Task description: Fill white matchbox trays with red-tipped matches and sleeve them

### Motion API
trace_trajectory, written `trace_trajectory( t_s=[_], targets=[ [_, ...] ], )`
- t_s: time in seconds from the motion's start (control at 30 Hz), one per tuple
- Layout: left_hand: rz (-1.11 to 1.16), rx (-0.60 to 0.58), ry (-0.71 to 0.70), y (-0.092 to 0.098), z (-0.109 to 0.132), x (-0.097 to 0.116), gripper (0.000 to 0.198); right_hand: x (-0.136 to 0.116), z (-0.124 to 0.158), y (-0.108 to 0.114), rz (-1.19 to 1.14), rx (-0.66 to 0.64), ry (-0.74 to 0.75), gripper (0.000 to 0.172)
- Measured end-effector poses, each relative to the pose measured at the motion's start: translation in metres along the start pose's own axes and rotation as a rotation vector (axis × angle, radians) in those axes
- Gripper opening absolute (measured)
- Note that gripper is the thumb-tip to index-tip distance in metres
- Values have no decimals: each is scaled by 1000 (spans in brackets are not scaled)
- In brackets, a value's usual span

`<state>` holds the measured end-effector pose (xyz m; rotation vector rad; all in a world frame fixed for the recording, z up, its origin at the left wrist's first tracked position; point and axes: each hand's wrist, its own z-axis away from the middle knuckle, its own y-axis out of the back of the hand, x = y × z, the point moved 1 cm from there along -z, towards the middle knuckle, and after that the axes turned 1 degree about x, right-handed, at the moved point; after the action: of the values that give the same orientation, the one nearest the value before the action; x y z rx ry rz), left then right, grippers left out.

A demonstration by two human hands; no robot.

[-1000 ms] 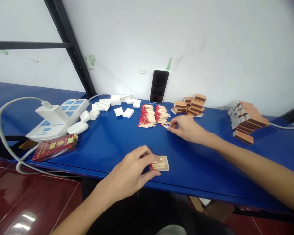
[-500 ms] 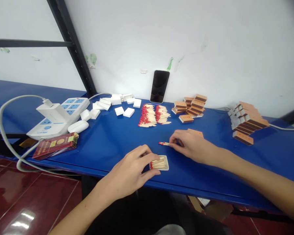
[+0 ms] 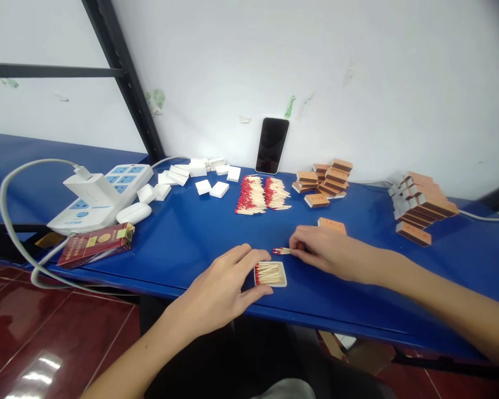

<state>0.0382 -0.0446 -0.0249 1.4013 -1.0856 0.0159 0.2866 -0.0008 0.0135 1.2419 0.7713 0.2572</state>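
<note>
A white matchbox tray (image 3: 285, 280) lies near the table's front edge, with a layer of red-tipped matches (image 3: 269, 273) inside. My left hand (image 3: 227, 285) grips it from the left, index finger along the far side and thumb along the near side. Just beyond the tray's far right corner, my right hand (image 3: 335, 254) pinches a few matches (image 3: 281, 251) at their plain ends, red tips pointing left. The curled fingers hide part of these sticks. Partly covered behind this hand is a single orange matchbox (image 3: 331, 225).
Two piles of matches (image 3: 251, 195) lie mid-table below a leaning phone (image 3: 272, 145). White empty trays (image 3: 219, 189) sit to their left, and orange matchboxes (image 3: 317, 200) to their right. Farther right is a larger matchbox stack (image 3: 426, 199). A power strip (image 3: 87, 208) occupies the left side.
My right hand has come slightly closer with its matches, nearing the tray. My left index finger has shifted from over the tray's matches to its far side.
</note>
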Motion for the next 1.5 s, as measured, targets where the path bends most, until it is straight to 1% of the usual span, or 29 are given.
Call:
trace_trajectory(
  t_s=[0.1,0.2,0.37,0.47,0.57,0.7,0.8,0.9,0.97,1.03,1.1,1.17,1.2,1.27,1.33,1.4,1.5],
  targets=[
    [-4,7,2,1,0,1,38,-5,-4,2,62,-61,0,21],
    [-1,8,4,1,0,1,39,-10,-4,6,87,-82,-14,21],
    [-3,48,21,0,-1,0,47,-16,6,11,-45,-54,4,21],
    [0,46,20,-1,-1,0,49,-27,10,10,-65,-100,55,19],
    [10,14,7,1,-1,1,38,-41,7,5,-6,-118,117,18],
    [22,-11,-11,3,-1,4,21,-53,-5,-1,47,-82,120,20],
    [22,-2,-11,3,-2,4,17,-57,-11,-5,6,-63,135,27],
    [23,-4,-24,3,-2,4,14,-57,-11,-7,-99,-13,99,24],
    [22,-11,-27,2,-2,3,14,-54,-8,-6,-143,25,64,20],
    [10,-9,-23,2,-2,3,15,-43,-8,-1,-111,94,44,21],
    [-9,2,-18,2,-3,2,20,-24,-13,5,10,221,28,22],
    [-22,11,-13,2,-3,3,26,1,-22,11,185,346,25,22],
    [-22,12,-11,2,-3,3,28,14,-29,13,257,377,11,23],
    [-17,11,-6,3,-3,4,30,36,-42,14,344,356,4,25],
    [-14,11,-5,3,-2,4,31,49,-53,14,403,299,-10,27],
    [-16,9,-5,3,-2,4,32,53,-59,13,440,254,-38,30],
    [-16,-1,-9,3,-2,3,32,52,-61,13,419,236,-55,29]
  ],
)
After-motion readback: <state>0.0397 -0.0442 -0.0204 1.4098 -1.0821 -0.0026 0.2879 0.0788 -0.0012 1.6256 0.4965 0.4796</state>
